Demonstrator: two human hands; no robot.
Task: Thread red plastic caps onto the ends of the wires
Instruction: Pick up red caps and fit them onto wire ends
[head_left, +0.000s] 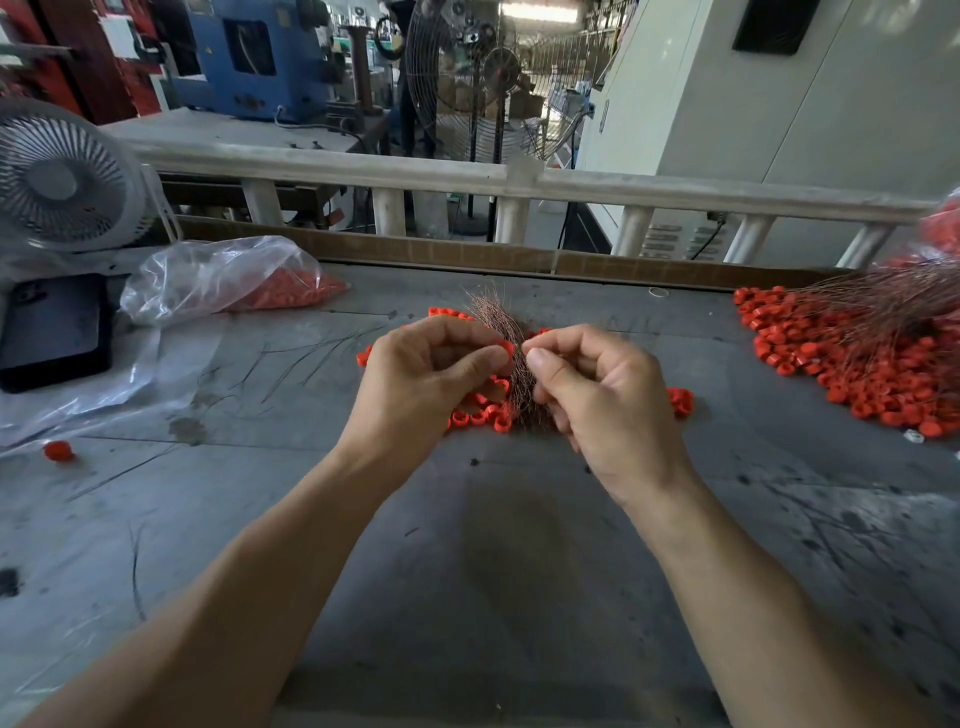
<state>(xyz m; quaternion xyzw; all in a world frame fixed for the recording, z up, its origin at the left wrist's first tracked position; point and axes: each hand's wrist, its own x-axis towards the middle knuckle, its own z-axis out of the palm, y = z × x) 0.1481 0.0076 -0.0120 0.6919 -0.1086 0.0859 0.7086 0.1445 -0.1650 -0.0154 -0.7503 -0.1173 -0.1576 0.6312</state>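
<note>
- Left hand (423, 382) pinches a red cap (507, 347) between thumb and forefinger, against the wire bundle (511, 353).
- Right hand (597, 395) grips that copper-coloured bundle, upright over the grey table (467, 571).
- Loose caps (480, 413) lie beneath the hands.
- Capped wires (857, 364) are piled far right.

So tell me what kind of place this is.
Most likely a small factory workshop: a blue machine and a tall industrial fan stand behind a scuffed workbench heaped with red caps.
</note>
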